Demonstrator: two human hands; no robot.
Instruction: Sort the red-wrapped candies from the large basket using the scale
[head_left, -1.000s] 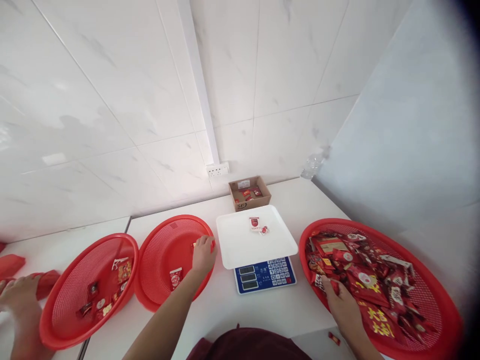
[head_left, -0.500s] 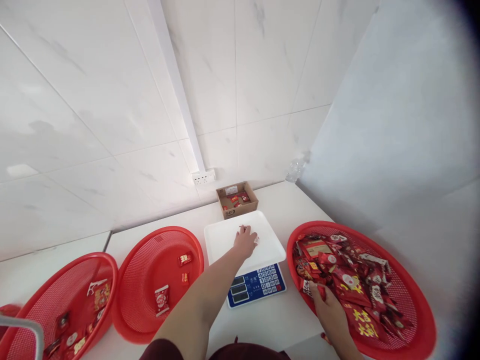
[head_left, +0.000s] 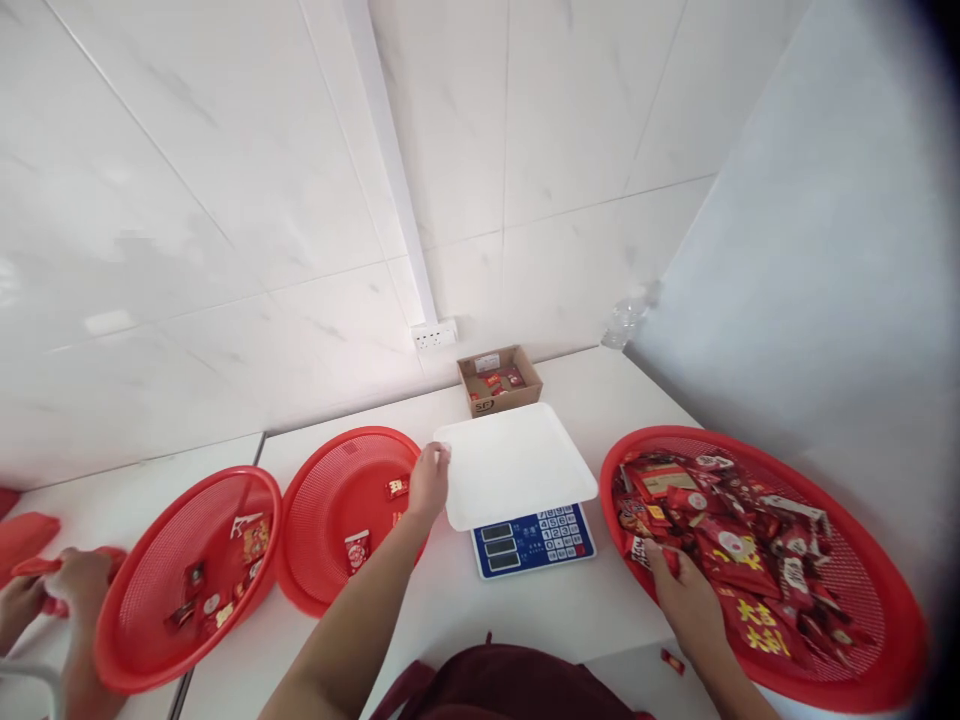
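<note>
My left hand (head_left: 429, 482) is closed, fingers curled, between the white pan (head_left: 517, 465) of a digital scale (head_left: 532, 542) and the middle red basket (head_left: 300, 500). Whatever its fingers may hold is hidden. The pan is bare. In the middle basket lie a few small red snack packets, such as a wrapped one (head_left: 358, 550). My right hand (head_left: 686, 600) grips a red snack packet (head_left: 670, 562) at the near left side of the right red basket (head_left: 892, 600), which is heaped with red snack packets of various sizes.
A cardboard box (head_left: 499, 382) with red packets stands behind the scale. Another red basket (head_left: 150, 560) is on the left, where another person's hands (head_left: 79, 590) handle something red. A clear plastic item (head_left: 624, 322) lies in the far corner. One small packet (head_left: 673, 661) lies near the front.
My left hand has moved left from the middle of the scale pan to its left edge. My right hand stays at the right basket. Another person's hands have come into view.
</note>
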